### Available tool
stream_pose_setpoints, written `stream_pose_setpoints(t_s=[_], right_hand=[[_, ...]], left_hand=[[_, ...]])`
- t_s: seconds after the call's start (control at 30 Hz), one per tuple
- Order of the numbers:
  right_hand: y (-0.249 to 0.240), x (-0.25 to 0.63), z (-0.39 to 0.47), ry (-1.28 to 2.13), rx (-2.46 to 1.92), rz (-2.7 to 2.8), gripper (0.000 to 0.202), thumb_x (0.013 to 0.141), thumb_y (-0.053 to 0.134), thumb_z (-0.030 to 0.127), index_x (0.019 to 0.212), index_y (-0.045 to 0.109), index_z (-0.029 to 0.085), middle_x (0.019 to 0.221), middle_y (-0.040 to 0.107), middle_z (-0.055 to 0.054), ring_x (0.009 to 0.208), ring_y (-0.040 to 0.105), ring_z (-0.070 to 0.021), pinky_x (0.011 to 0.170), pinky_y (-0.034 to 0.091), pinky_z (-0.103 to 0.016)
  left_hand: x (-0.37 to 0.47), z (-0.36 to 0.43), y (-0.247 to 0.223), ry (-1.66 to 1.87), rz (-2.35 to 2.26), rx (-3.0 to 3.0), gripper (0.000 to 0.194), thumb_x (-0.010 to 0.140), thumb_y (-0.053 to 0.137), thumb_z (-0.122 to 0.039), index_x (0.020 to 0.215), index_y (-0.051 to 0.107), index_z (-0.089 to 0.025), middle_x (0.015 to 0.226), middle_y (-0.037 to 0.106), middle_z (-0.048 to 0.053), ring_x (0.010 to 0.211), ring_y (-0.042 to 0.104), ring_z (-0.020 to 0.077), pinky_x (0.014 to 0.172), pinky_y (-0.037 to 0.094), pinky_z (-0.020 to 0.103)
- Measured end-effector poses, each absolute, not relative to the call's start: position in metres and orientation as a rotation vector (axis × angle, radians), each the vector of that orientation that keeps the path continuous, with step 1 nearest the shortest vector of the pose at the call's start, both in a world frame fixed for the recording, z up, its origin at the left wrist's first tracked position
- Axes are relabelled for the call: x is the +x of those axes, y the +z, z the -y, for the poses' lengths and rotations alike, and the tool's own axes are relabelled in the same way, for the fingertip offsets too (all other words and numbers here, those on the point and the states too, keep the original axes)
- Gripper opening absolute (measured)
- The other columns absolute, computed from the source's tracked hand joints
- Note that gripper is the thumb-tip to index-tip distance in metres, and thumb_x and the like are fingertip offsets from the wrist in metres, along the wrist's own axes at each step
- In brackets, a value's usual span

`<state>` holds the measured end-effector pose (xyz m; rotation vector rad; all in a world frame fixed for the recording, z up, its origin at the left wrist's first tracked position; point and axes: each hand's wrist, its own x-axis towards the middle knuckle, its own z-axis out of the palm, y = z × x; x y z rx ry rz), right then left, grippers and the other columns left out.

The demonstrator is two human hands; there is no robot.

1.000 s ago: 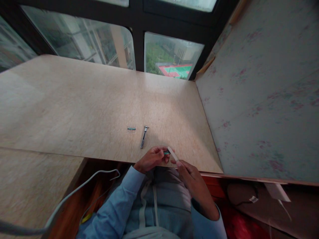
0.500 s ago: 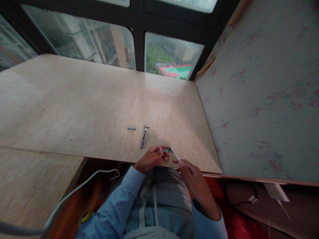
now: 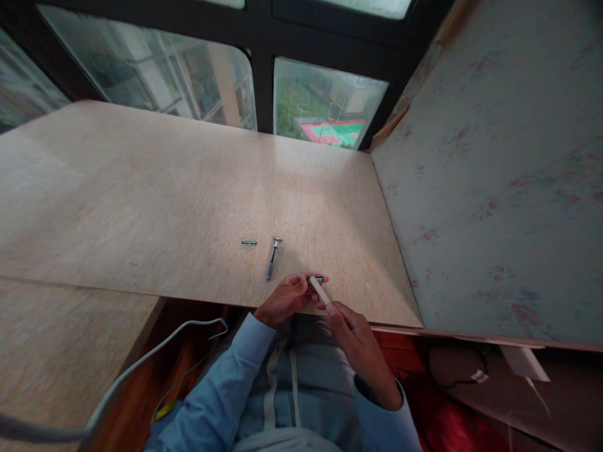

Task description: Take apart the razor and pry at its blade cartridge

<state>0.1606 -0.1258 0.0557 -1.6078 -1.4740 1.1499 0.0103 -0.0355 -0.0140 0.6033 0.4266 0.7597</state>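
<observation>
My left hand [image 3: 288,297] pinches a small dark razor cartridge [image 3: 320,279] with a green strip, near the counter's front edge. In the fingers of my right hand [image 3: 351,326] is a pale, flat, stick-like tool [image 3: 321,292]. Its far end lies across the cartridge and hides part of it; I cannot make out its exact kind. Beyond my left hand a razor handle [image 3: 271,260], silver and dark, lies lengthwise on the counter. Left of the handle's top rests another razor cartridge [image 3: 249,242], with something clear beside it.
The beige stone-patterned counter [image 3: 188,188] runs back to dark-framed windows [image 3: 264,81]. On the right stands a wall with flowered paper [image 3: 494,207]. A white cable [image 3: 155,345] curves past the lower left, over an opening below the counter.
The pale tool in my right hand has shifted left, and its end now overlaps the cartridge. My right hand moved left with it; my left hand stays nearly in place.
</observation>
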Motion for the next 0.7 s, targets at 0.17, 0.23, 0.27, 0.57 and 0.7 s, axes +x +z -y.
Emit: stream_pose_setpoints(t_s=[0.17,0.23,0.27,0.57,0.7], right_hand=[[0.051,0.16,0.125,1.118,-1.674,1.359,0.052,0.099,0.038,0.054,0.106,0.071,0.014,0.06,0.046,0.003,0.054,0.041,-0.0135,0.051,0.034,-0.024],[0.049,0.162,0.125,1.125,-1.696,1.307,0.054,0.098,0.038,0.056,0.108,0.07,0.013,0.059,0.043,0.003,0.052,0.039,-0.0133,0.049,0.031,-0.024],[0.048,0.164,0.125,1.136,-1.697,1.292,0.055,0.098,0.038,0.056,0.108,0.07,0.012,0.058,0.042,0.004,0.052,0.039,-0.0132,0.049,0.03,-0.024],[0.041,0.173,0.124,1.031,-1.66,1.154,0.048,0.096,0.045,0.053,0.119,0.062,0.013,0.064,0.047,0.004,0.057,0.045,-0.0136,0.054,0.039,-0.024],[0.034,0.183,0.121,0.983,-1.691,1.105,0.046,0.095,0.047,0.05,0.122,0.059,0.016,0.069,0.052,0.003,0.056,0.049,-0.0135,0.052,0.04,-0.024]], left_hand=[[0.01,0.035,-0.015,0.765,-0.402,0.59,0.043,0.072,0.081,-0.048,0.095,0.074,-0.012,0.077,0.06,0.004,0.067,0.053,0.0121,0.069,0.043,0.027],[0.011,0.036,-0.015,0.78,-0.399,0.588,0.044,0.071,0.082,-0.047,0.096,0.074,-0.012,0.078,0.06,0.004,0.067,0.054,0.0119,0.068,0.043,0.027],[0.012,0.036,-0.015,0.784,-0.402,0.586,0.044,0.071,0.082,-0.046,0.097,0.073,-0.012,0.079,0.061,0.004,0.067,0.055,0.0119,0.068,0.043,0.027],[0.013,0.035,-0.011,0.859,-0.448,0.479,0.039,0.076,0.078,-0.042,0.098,0.075,-0.011,0.082,0.06,0.005,0.065,0.051,0.0118,0.065,0.043,0.028],[0.014,0.033,-0.012,0.878,-0.459,0.382,0.033,0.084,0.071,-0.039,0.098,0.075,-0.009,0.081,0.06,0.008,0.064,0.049,0.0127,0.064,0.042,0.029]])
